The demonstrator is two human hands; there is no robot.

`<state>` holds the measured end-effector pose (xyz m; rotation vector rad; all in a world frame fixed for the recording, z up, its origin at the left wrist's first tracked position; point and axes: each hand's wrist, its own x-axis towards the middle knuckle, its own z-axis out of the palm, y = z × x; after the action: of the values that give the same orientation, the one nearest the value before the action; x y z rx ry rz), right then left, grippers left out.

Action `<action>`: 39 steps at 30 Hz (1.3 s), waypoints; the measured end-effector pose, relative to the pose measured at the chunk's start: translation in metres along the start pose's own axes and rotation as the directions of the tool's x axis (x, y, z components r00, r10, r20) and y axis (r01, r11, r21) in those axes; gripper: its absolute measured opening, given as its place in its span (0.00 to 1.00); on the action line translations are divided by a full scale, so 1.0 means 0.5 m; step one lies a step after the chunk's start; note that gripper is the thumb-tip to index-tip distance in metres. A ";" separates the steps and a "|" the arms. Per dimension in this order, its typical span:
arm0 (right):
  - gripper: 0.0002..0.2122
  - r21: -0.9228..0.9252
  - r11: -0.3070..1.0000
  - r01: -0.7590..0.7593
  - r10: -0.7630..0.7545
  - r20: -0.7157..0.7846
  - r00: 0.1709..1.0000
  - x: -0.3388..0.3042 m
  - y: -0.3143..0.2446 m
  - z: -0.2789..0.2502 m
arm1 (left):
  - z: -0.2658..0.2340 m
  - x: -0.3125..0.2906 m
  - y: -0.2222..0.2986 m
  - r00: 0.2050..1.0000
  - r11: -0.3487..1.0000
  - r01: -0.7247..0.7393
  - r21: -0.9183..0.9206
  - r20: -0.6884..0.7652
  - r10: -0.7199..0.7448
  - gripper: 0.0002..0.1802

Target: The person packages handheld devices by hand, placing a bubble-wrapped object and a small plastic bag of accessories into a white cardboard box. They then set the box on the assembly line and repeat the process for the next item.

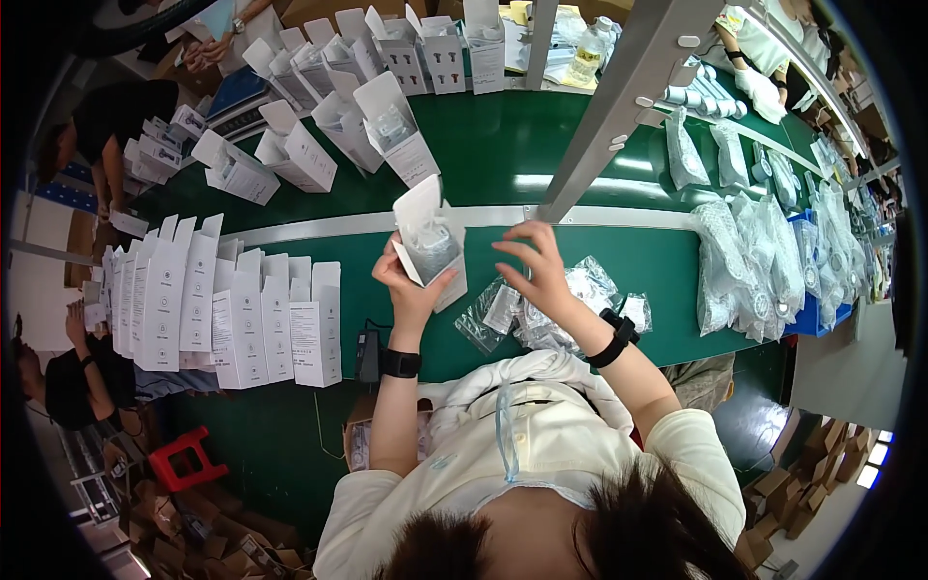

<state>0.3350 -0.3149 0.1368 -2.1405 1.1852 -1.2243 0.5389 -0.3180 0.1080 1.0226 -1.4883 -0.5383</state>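
My left hand (411,290) grips a white cardboard box (450,280) by its lower side. The box is tilted, its lid flap stands up, and something wrapped in clear plastic shows inside. To the right of it my right hand (541,266) hangs in the air with its fingers apart, holding nothing I can see. Below that hand lies a pile of small clear plastic bags (551,319) on the green table (638,271); what is in most of them is too small to tell.
Upright white boxes (253,324) stand in rows at left. Across a metal rail, more open boxes (391,126) hold wrapped items. Bubble-wrapped items (739,261) are heaped at right beside a blue bin (822,317). A grey post (619,116) rises ahead. Other people work around.
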 end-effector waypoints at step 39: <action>0.10 0.284 0.945 0.164 -0.157 -0.048 0.986 0.040 -0.002 0.031 | 0.041 -0.010 0.136 0.978 0.798 0.201 0.567 -0.071 -0.196 0.04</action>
<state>0.3537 -0.3318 0.1393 -2.0375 0.7949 -1.4011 0.4993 -0.2840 0.1561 1.6670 -1.5811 -0.2202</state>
